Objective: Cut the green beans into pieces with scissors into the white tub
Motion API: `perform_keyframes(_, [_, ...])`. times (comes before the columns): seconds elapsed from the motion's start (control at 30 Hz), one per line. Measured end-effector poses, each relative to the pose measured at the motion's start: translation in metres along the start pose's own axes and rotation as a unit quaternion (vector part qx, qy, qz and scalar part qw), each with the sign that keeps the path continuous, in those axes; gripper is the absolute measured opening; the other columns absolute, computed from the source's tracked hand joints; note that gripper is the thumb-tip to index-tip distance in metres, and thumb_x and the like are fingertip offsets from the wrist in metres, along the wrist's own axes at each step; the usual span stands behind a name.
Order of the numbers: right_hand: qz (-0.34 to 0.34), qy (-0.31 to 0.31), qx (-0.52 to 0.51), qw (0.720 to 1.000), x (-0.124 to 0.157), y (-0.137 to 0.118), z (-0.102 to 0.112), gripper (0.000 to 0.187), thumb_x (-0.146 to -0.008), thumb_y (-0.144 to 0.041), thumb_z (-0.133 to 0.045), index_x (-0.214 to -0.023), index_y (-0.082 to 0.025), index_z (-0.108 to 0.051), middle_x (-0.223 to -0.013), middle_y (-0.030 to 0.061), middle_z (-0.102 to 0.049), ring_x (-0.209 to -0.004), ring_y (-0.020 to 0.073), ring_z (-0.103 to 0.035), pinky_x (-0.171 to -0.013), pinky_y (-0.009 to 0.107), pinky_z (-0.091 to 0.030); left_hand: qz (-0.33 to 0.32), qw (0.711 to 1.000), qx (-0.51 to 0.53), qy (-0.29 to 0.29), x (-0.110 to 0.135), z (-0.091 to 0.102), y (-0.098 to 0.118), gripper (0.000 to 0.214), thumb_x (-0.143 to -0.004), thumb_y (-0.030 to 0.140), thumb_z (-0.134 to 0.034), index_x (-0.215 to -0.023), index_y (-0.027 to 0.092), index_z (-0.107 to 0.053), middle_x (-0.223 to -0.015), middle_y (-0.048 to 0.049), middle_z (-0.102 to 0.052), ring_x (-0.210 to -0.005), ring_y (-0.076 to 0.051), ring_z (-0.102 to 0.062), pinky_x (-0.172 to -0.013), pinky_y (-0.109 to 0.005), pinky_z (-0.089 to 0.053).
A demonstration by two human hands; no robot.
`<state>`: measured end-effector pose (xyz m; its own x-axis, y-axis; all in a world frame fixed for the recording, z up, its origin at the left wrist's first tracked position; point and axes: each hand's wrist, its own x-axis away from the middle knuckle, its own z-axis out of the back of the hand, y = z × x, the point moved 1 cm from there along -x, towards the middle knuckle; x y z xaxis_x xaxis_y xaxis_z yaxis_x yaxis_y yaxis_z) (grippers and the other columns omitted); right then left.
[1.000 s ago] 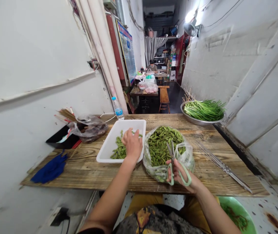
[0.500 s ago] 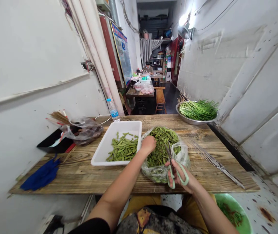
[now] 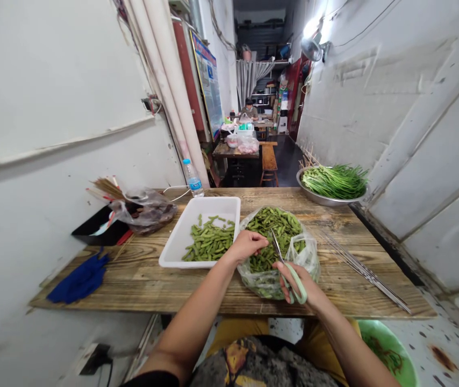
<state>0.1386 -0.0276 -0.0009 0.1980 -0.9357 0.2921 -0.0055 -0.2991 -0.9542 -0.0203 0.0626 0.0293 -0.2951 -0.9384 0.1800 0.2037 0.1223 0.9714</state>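
Observation:
My left hand [image 3: 249,245] is over the left side of a clear plastic bag [image 3: 259,282] full of green edamame pods [image 3: 280,221]. Its thumb and fingers are pinched on what looks like an edamame pod, mostly covered by the fingertips. My right hand [image 3: 300,282] grips scissors [image 3: 296,282] with pale green handles. Their blades point up and away, close to my left fingertips, and look nearly together. Left of the bag stands a white plastic tub [image 3: 177,250] with trimmed-looking pods [image 3: 209,239] heaped toward its right side.
A metal basin of green stalks [image 3: 334,183] stands at the far right, with metal skewers [image 3: 368,274] nearer. Leftward are a water bottle [image 3: 193,180], a black tray [image 3: 94,228], a plastic bag [image 3: 149,212] and blue cloth [image 3: 79,279]. A green basin [image 3: 399,349] sits below; a person [image 3: 249,110] sits far back.
My left hand has come up out of the pods and turned toward the scissors, fingers pinched. The scissors have turned, and their handles look closer together. The whole view has shifted slightly.

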Motion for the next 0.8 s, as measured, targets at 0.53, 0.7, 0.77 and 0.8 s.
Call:
perform_keyframes(0.53, [-0.011,0.0,-0.039,0.999,-0.002,0.007,0.0,0.046,-0.073,-0.065,-0.056,-0.086,-0.02,-0.051,-0.054,-0.007,-0.049,-0.035,0.0076,-0.043,-0.031,0.019,-0.037,0.072,0.964,0.25,0.049,0.002,-0.008,-0.004,0.027,-0.067,0.014,-0.074,-0.068,0.014,-0.047,-0.055,0.0034,-0.059,-0.056,-0.012,-0.065,-0.059,-0.023,-0.053])
perform_keyframes(0.7, [-0.021,-0.045,-0.085,0.995,0.0,0.01,0.0,0.047,-0.078,-0.064,-0.052,-0.096,-0.02,-0.051,-0.06,-0.005,-0.052,-0.042,0.0094,-0.047,-0.038,0.021,-0.04,0.031,0.95,0.291,0.106,0.001,-0.01,-0.007,0.036,-0.063,0.019,-0.078,-0.066,0.016,-0.042,-0.059,0.0018,-0.061,-0.058,-0.012,-0.065,-0.059,-0.022,-0.052])
perform_keyframes(0.77, [-0.015,-0.046,-0.084,0.995,0.001,0.008,-0.001,0.046,-0.078,-0.063,-0.053,-0.095,-0.02,-0.051,-0.06,-0.005,-0.051,-0.042,0.0093,-0.047,-0.038,0.021,-0.039,0.025,0.949,0.291,0.118,0.002,-0.014,-0.01,0.036,-0.062,0.022,-0.078,-0.064,0.016,-0.042,-0.057,0.0026,-0.059,-0.056,-0.01,-0.062,-0.057,-0.021,-0.049])
perform_keyframes(0.8, [-0.014,-0.043,-0.085,0.995,0.001,0.007,-0.002,0.046,-0.077,-0.063,-0.054,-0.093,-0.02,-0.051,-0.059,-0.0052,-0.051,-0.042,0.0091,-0.047,-0.037,0.021,-0.039,0.024,0.948,0.294,0.117,0.002,-0.017,-0.012,0.037,-0.06,0.023,-0.079,-0.063,0.016,-0.043,-0.056,0.0031,-0.058,-0.055,-0.009,-0.061,-0.057,-0.02,-0.048])
